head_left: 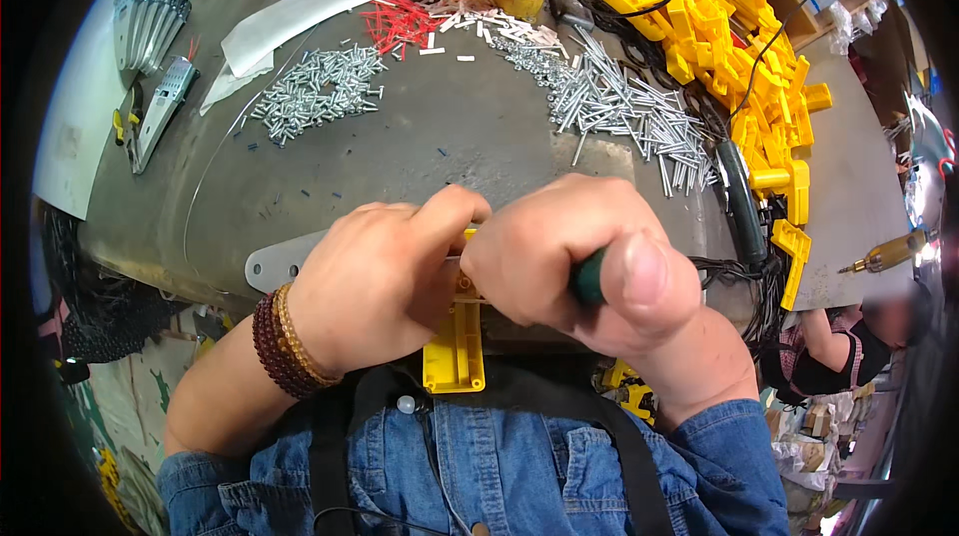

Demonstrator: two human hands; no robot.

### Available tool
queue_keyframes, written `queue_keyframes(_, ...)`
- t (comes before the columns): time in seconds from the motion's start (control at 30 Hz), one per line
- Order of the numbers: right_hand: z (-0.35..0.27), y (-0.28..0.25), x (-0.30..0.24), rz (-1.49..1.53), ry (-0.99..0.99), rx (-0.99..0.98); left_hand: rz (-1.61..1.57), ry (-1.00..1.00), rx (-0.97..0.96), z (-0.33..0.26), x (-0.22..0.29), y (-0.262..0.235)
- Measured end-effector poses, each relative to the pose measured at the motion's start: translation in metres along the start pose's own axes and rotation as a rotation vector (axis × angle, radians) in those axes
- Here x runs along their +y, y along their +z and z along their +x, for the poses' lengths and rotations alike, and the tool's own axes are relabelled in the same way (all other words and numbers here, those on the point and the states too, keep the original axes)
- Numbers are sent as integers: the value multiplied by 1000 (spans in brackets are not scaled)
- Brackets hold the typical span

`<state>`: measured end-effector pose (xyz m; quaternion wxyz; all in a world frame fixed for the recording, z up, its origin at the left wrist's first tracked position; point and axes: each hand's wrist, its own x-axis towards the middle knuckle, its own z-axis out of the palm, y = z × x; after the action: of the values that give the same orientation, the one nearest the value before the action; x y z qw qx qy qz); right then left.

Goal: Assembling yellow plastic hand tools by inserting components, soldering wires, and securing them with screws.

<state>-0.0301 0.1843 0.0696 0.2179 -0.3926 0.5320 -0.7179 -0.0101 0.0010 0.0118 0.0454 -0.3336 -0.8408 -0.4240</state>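
Right at the near edge of the bench [470, 161], just in front of the denim jacket [479, 466], there's a yellow piece [456, 351] held between two hands. Left hand [385, 271] is curled around its upper end, though the fingertips are hidden. Right hand [584, 261] is balled up around something dark green, looks like a handle [589, 278], but only a bit shows, so I can't swear what tool it is. A grey metal plate [280, 264] with holes sticks out left from under the left hand; can't tell if it's joined to the yellow piece or just behind it.

As for progress, I'd call this one mid-job: the near end of the yellow piece is uncovered, its hollow inside facing up, so it doesn't look finished to me. What the hands are working on is covered by the hands themselves, so no clue how many fasteners are in, if any. Plenty of stock left, anyway: short screws [320, 86], long bolts [639, 111], red bits [403, 24], plus a big heap of yellow parts [739, 56] up on the right. Can't spot a finished one to compare.
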Motion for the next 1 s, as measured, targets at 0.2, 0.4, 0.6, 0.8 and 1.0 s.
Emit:
queue_keyframes(0.2,4,7,2,-103,59,28,-25,10,-73,-4,1,-6)
queue_keyframes(0.4,15,8,8,86,261,47,-703,39,407,33,25,-20)
queue_keyframes(0.6,1,14,5,348,82,396,-580,437,109,68,34,-5)
queue_keyframes(0.8,5,-44,20,245,-229,240,-568,-59,125,61,13,-12)
queue_keyframes(1.0,-122,-113,-21,-1204,345,402,305,-42,-60,-40,3,-22)
